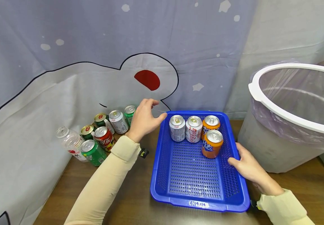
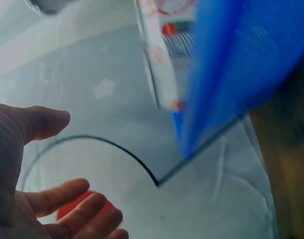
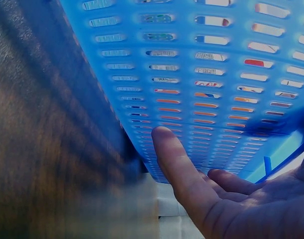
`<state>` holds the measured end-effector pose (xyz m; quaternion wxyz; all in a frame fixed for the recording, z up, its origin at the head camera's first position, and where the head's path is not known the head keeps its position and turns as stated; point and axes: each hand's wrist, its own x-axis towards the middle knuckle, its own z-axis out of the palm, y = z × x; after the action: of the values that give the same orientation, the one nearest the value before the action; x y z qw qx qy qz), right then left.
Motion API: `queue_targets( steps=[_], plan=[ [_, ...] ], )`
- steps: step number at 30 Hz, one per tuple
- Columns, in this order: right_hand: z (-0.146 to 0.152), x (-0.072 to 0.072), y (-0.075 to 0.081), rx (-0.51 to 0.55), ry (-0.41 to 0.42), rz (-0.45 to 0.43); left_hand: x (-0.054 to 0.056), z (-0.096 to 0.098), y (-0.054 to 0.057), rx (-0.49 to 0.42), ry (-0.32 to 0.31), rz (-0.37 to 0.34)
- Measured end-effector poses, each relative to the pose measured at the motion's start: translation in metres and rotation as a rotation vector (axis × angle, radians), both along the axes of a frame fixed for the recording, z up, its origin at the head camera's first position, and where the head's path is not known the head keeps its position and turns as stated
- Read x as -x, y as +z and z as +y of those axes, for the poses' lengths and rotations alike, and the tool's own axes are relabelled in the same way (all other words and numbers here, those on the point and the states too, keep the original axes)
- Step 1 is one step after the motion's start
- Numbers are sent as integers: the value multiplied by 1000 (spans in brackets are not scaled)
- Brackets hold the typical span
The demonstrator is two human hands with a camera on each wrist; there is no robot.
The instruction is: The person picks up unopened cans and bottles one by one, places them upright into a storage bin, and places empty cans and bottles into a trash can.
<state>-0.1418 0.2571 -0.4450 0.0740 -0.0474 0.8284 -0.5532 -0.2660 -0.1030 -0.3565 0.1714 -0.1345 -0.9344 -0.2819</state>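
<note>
A blue plastic basket (image 1: 195,195) with perforated walls stands on the table. At its far end are a silver can (image 1: 177,132), a white Coca-Cola can (image 1: 193,132) and two orange soda cans (image 1: 212,148), all upright. My right hand (image 1: 247,164) grips the basket's right rim, thumb over the edge; in the right wrist view its fingers (image 3: 174,154) lie along the outer wall. The left hand (image 1: 145,120) hovers just left of the basket's far left corner, fingers loosely spread and nothing between them. The left wrist view shows that hand (image 2: 57,199) apart from the basket's blurred wall (image 2: 216,84).
Left of the basket stand several cans, among them a green can (image 1: 93,153), a red can (image 1: 105,139) and a silver can (image 1: 118,122), beside a clear plastic bottle (image 1: 72,144). A lined bin (image 1: 280,147) is close on the right. A printed curtain (image 1: 94,37) hangs behind.
</note>
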Motion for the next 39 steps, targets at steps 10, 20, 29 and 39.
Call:
queue_targets(
  steps=[10, 20, 29, 39],
  plan=[
    [0, 0, -1, 7, 3, 6, 21, -32, -19, 109, 158, 18],
    [0, 0, 0, -2, -3, 1, 43, -63, -28, 206, 239, 9],
    [0, 0, 1, 11, -1, -8, 57, -83, -34, 266, 280, -100],
    [-1, -1, 1, 3, 4, 25, 67, -91, -39, 367, 289, -229]
  ],
)
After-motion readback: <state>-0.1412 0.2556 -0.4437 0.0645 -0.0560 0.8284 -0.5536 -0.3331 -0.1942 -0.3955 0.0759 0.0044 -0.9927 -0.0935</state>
